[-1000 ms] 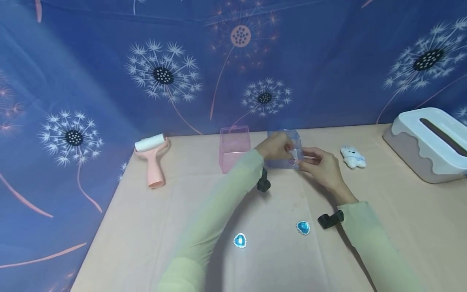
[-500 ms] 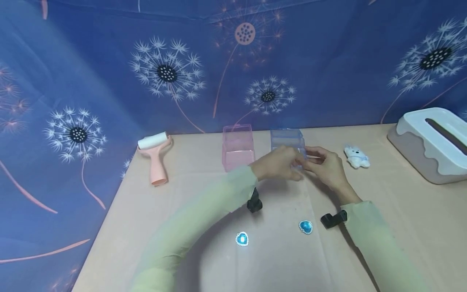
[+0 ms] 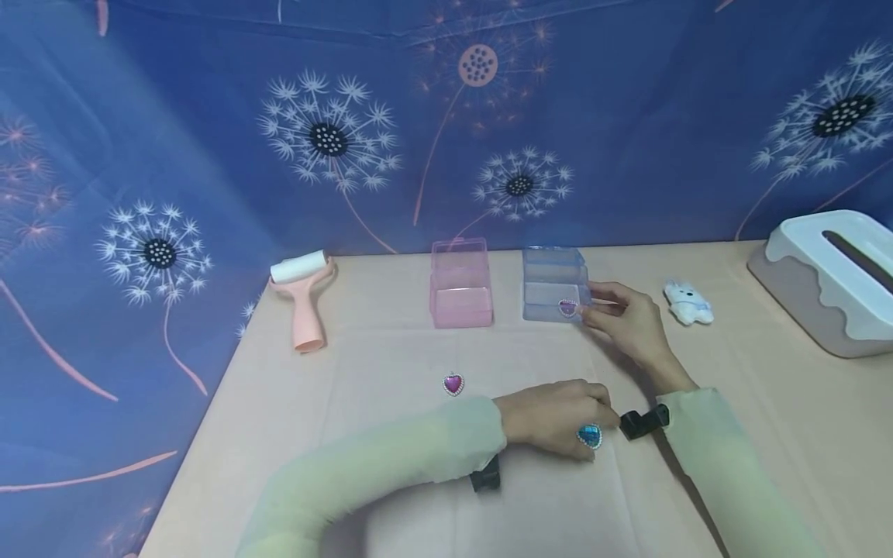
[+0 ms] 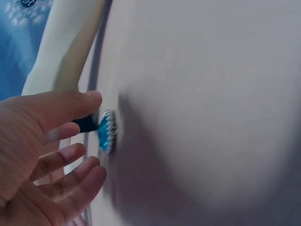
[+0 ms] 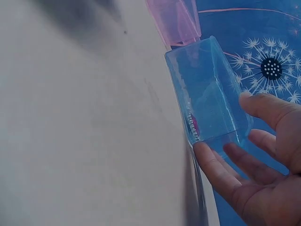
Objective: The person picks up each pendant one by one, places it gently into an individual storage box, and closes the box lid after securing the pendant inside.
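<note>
My left hand [image 3: 554,418] is low over the table at a blue heart gem [image 3: 589,435] with a pearly rim. In the left wrist view the thumb and fingers are spread around the gem [image 4: 107,133], not closed on it. At the open blue clear box [image 3: 551,271], my right hand [image 3: 631,325] holds the right end between thumb and fingers, as the right wrist view also shows. A purple heart gem [image 3: 568,308] lies inside that box's front compartment. Another magenta heart gem [image 3: 453,384] rests on the table beyond the left sleeve.
An open pink clear box [image 3: 462,287] stands left of the blue one. A lint roller [image 3: 303,302] lies far left. To the right are a small white bear figure [image 3: 688,303] and a tissue box [image 3: 830,287]. A patterned blue cloth hangs behind.
My left hand has left the blue box and moved toward me to the blue gem. The magenta gem has come into view; another blue gem is now hidden by the left arm.
</note>
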Demonstrator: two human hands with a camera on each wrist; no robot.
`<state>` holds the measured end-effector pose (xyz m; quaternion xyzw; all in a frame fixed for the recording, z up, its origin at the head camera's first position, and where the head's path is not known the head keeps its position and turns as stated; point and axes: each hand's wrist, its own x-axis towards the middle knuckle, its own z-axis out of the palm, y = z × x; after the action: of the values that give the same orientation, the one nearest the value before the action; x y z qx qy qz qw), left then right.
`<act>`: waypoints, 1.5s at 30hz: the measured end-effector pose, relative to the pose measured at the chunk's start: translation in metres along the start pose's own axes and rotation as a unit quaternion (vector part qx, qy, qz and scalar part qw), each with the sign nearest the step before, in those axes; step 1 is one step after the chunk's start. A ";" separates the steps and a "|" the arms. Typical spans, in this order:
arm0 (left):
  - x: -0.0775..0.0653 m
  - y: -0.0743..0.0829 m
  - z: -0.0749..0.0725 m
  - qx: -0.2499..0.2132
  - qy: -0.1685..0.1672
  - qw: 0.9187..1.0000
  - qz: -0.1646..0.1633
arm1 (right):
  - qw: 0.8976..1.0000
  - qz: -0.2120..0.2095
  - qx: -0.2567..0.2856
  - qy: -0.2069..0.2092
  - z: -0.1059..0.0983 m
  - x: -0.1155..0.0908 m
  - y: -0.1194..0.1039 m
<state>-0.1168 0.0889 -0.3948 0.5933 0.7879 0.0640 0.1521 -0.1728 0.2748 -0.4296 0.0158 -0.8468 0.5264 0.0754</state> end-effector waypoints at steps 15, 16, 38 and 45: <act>0.011 0.001 0.012 0.019 0.002 1.000 0.016 | 1.000 0.003 -0.002 0.008 -0.003 -0.001 -0.001; 0.012 0.001 0.011 0.016 0.002 1.000 0.014 | 1.000 0.001 -0.003 0.009 -0.003 -0.001 -0.001; -0.003 -0.026 -0.043 -0.056 0.073 0.995 -0.026 | 1.000 -0.010 0.007 0.002 0.001 -0.001 -0.004; -0.007 -0.071 -0.086 -0.127 0.172 0.970 -0.120 | 1.000 -0.007 0.006 -0.001 -0.001 -0.001 -0.002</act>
<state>-0.2072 0.0690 -0.3319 0.4503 0.8531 0.2458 0.0953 -0.1718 0.2753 -0.4276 0.0232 -0.8435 0.5309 0.0781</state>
